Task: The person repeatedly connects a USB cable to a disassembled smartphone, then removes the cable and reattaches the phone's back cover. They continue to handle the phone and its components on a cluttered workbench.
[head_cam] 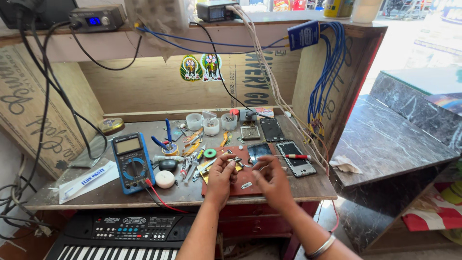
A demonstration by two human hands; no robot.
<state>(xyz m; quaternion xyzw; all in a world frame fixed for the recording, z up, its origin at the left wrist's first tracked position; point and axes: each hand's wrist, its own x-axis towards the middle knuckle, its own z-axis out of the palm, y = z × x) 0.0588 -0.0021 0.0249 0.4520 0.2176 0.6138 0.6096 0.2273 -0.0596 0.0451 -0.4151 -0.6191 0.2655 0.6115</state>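
Observation:
My left hand (222, 177) pinches a small metal part with a thin tool tip over the brown work mat (240, 188). My right hand (272, 179) is curled beside it, fingers closed around something small; what it holds I cannot make out. A tiny grey component (246, 185) lies on the mat between both hands. Just beyond them sits a dark phone screen (259, 150), and to its right an opened phone (296, 159) with a red-handled screwdriver (297, 156) across it.
A blue multimeter (131, 162) with red and black leads lies left on the wooden bench (313, 188). Pliers, tweezers, small white cups (211, 126) and a solder reel (210, 153) crowd the middle. A black keyboard (125, 235) sits below the bench. Blue cables (327, 72) hang on the right.

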